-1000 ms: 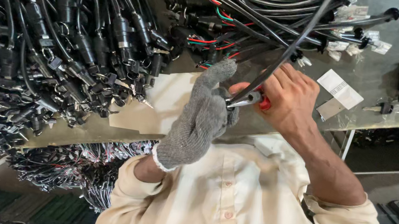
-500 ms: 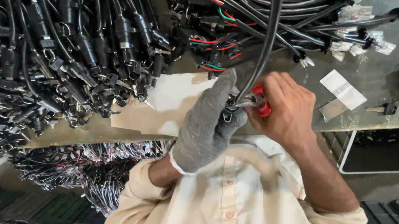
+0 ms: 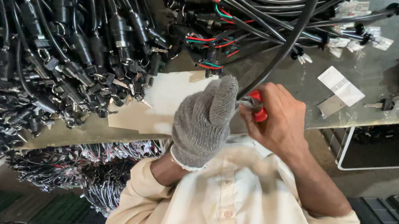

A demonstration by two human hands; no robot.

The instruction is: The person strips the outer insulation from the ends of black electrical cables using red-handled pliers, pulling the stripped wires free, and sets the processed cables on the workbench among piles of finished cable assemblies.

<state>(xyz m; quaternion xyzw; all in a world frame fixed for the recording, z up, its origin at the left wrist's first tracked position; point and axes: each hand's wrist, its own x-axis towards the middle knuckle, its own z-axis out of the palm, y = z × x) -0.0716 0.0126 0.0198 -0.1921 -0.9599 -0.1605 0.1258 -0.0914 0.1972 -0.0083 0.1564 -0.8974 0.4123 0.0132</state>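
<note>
My left hand [image 3: 204, 122], in a grey knit glove, is closed around the lower end of a thick black cable [image 3: 285, 46] that rises toward the top of the view. My bare right hand [image 3: 281, 122] grips a small red-handled tool [image 3: 259, 110] with metal jaws pressed against that same cable end. The two hands meet just above my cream shirt [image 3: 242, 211], at the near edge of the bench [image 3: 386, 76].
A large heap of black cable assemblies with connectors and keys [image 3: 52, 49] fills the left of the bench. More harnesses with red and green wires [image 3: 234, 13] lie at the top. A white card [image 3: 170, 100], paper labels [image 3: 341, 86] and dark crates [image 3: 393, 212] are nearby.
Both hands have stayed together on the cable end and shifted slightly. The black cable has swung from leaning right to nearly upright.
</note>
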